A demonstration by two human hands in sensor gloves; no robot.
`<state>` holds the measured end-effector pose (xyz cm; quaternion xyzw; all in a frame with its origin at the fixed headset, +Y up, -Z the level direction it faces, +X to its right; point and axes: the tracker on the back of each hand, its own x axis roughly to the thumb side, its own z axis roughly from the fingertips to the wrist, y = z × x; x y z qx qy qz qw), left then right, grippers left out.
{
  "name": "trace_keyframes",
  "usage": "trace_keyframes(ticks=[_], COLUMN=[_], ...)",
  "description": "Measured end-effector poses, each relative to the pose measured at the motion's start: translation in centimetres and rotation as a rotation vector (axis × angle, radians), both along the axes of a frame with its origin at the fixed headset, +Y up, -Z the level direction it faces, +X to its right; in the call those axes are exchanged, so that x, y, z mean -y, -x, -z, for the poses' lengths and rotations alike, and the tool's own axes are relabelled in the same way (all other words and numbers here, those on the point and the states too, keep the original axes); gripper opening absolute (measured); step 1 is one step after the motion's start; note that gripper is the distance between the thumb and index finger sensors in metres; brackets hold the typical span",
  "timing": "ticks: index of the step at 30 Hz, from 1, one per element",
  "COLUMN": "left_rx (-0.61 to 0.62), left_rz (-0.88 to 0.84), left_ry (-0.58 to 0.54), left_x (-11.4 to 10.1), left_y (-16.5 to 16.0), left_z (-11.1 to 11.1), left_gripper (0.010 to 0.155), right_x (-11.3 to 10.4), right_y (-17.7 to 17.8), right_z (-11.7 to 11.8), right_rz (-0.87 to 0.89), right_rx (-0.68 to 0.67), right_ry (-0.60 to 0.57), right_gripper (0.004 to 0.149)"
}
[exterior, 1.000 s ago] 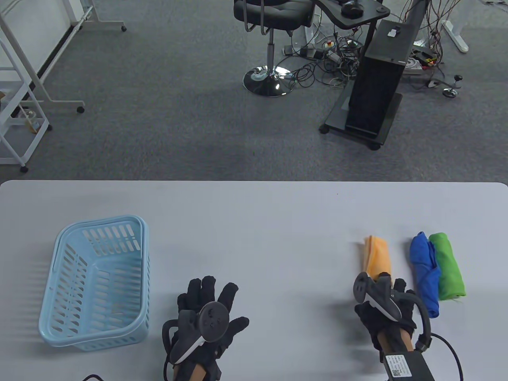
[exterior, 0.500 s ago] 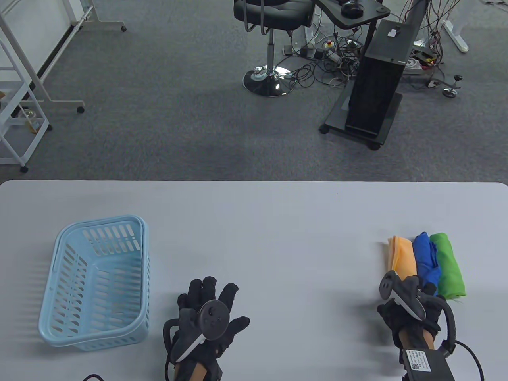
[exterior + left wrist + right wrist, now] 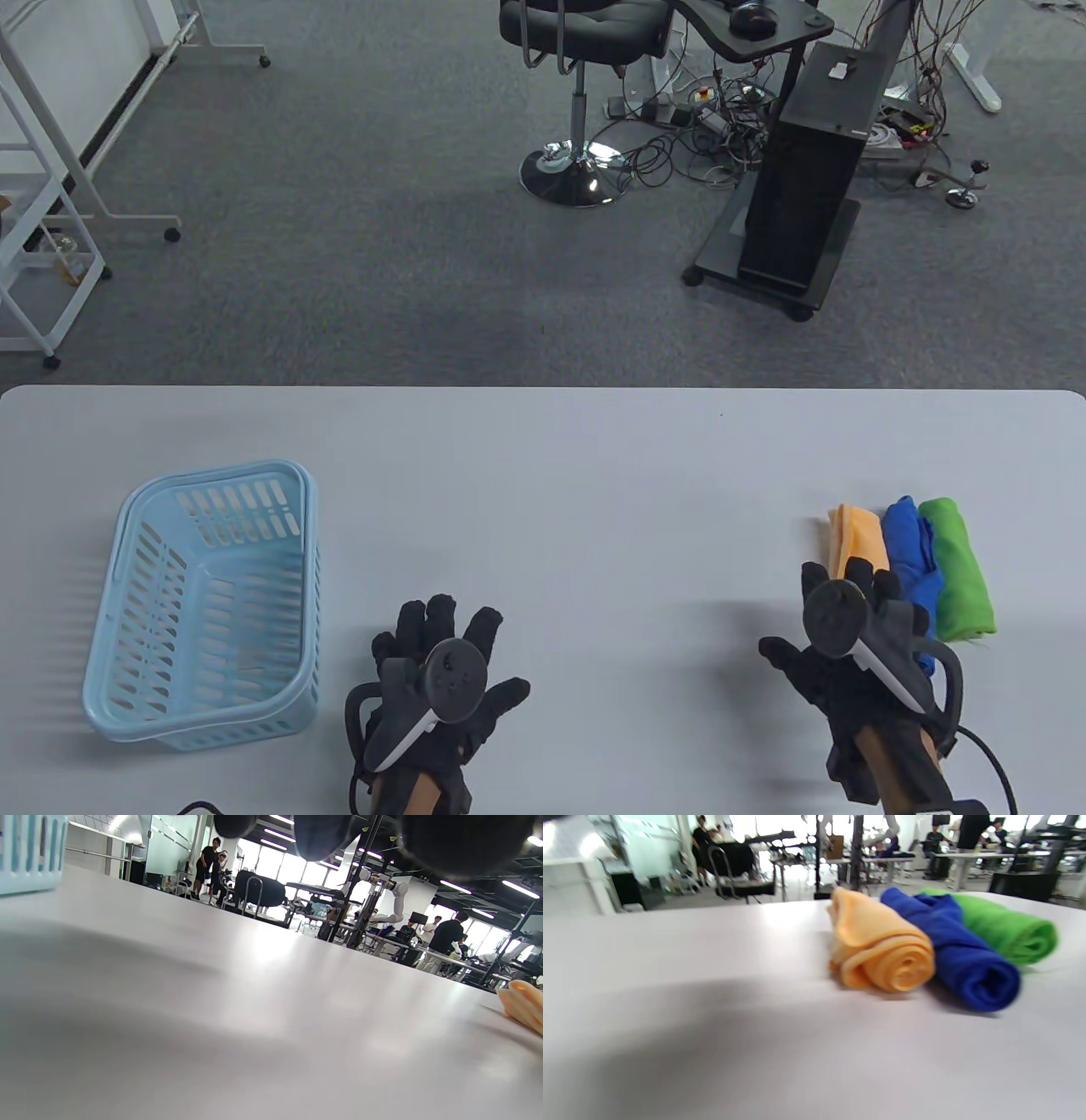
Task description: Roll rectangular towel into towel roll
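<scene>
Right hand (image 3: 857,645) now off the orange towel roll (image 3: 859,543), grip released; left hand (image 3: 445,671) unchanged, fingers spread.

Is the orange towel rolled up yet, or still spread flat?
Rolled. The right wrist view shows the orange towel wound in a spiral at its near end, lying against the blue roll on the table.
</scene>
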<state>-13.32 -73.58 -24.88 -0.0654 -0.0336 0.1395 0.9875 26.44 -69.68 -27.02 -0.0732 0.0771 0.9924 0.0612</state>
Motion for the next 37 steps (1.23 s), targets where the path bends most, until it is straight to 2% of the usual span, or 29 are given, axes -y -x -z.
trace_keyframes(ticks=[5, 11, 14, 20, 30, 37], left_rx=[0.019, 0.017, 0.023, 0.031, 0.047, 0.042], left_rz=[0.058, 0.057, 0.064, 0.072, 0.082, 0.068], left_ry=[0.008, 0.034, 0.048, 0.053, 0.055, 0.053], left_x=[0.2, 0.7, 0.9, 0.9, 0.9, 0.9], left_y=[-0.4, -0.4, -0.5, -0.5, -0.7, -0.7], left_z=[0.1, 0.5, 0.6, 0.6, 0.6, 0.5], left_gripper=[0.089, 0.090, 0.092, 0.092, 0.093, 0.092], right_x=[0.1, 1.8, 3.1, 4.5, 5.3, 5.1], right_y=[2.0, 3.1, 3.1, 3.4, 3.4, 3.5], right_z=[-1.8, -1.7, -1.5, -1.3, -1.1, -1.2], right_rz=[0.061, 0.061, 0.048, -0.007, -0.031, -0.034], right_rx=[-0.084, -0.137, -0.156, -0.172, -0.178, -0.178], right_ry=[-0.088, -0.190, -0.184, -0.106, -0.025, 0.004], right_gripper=[0.099, 0.102, 0.103, 0.106, 0.107, 0.106])
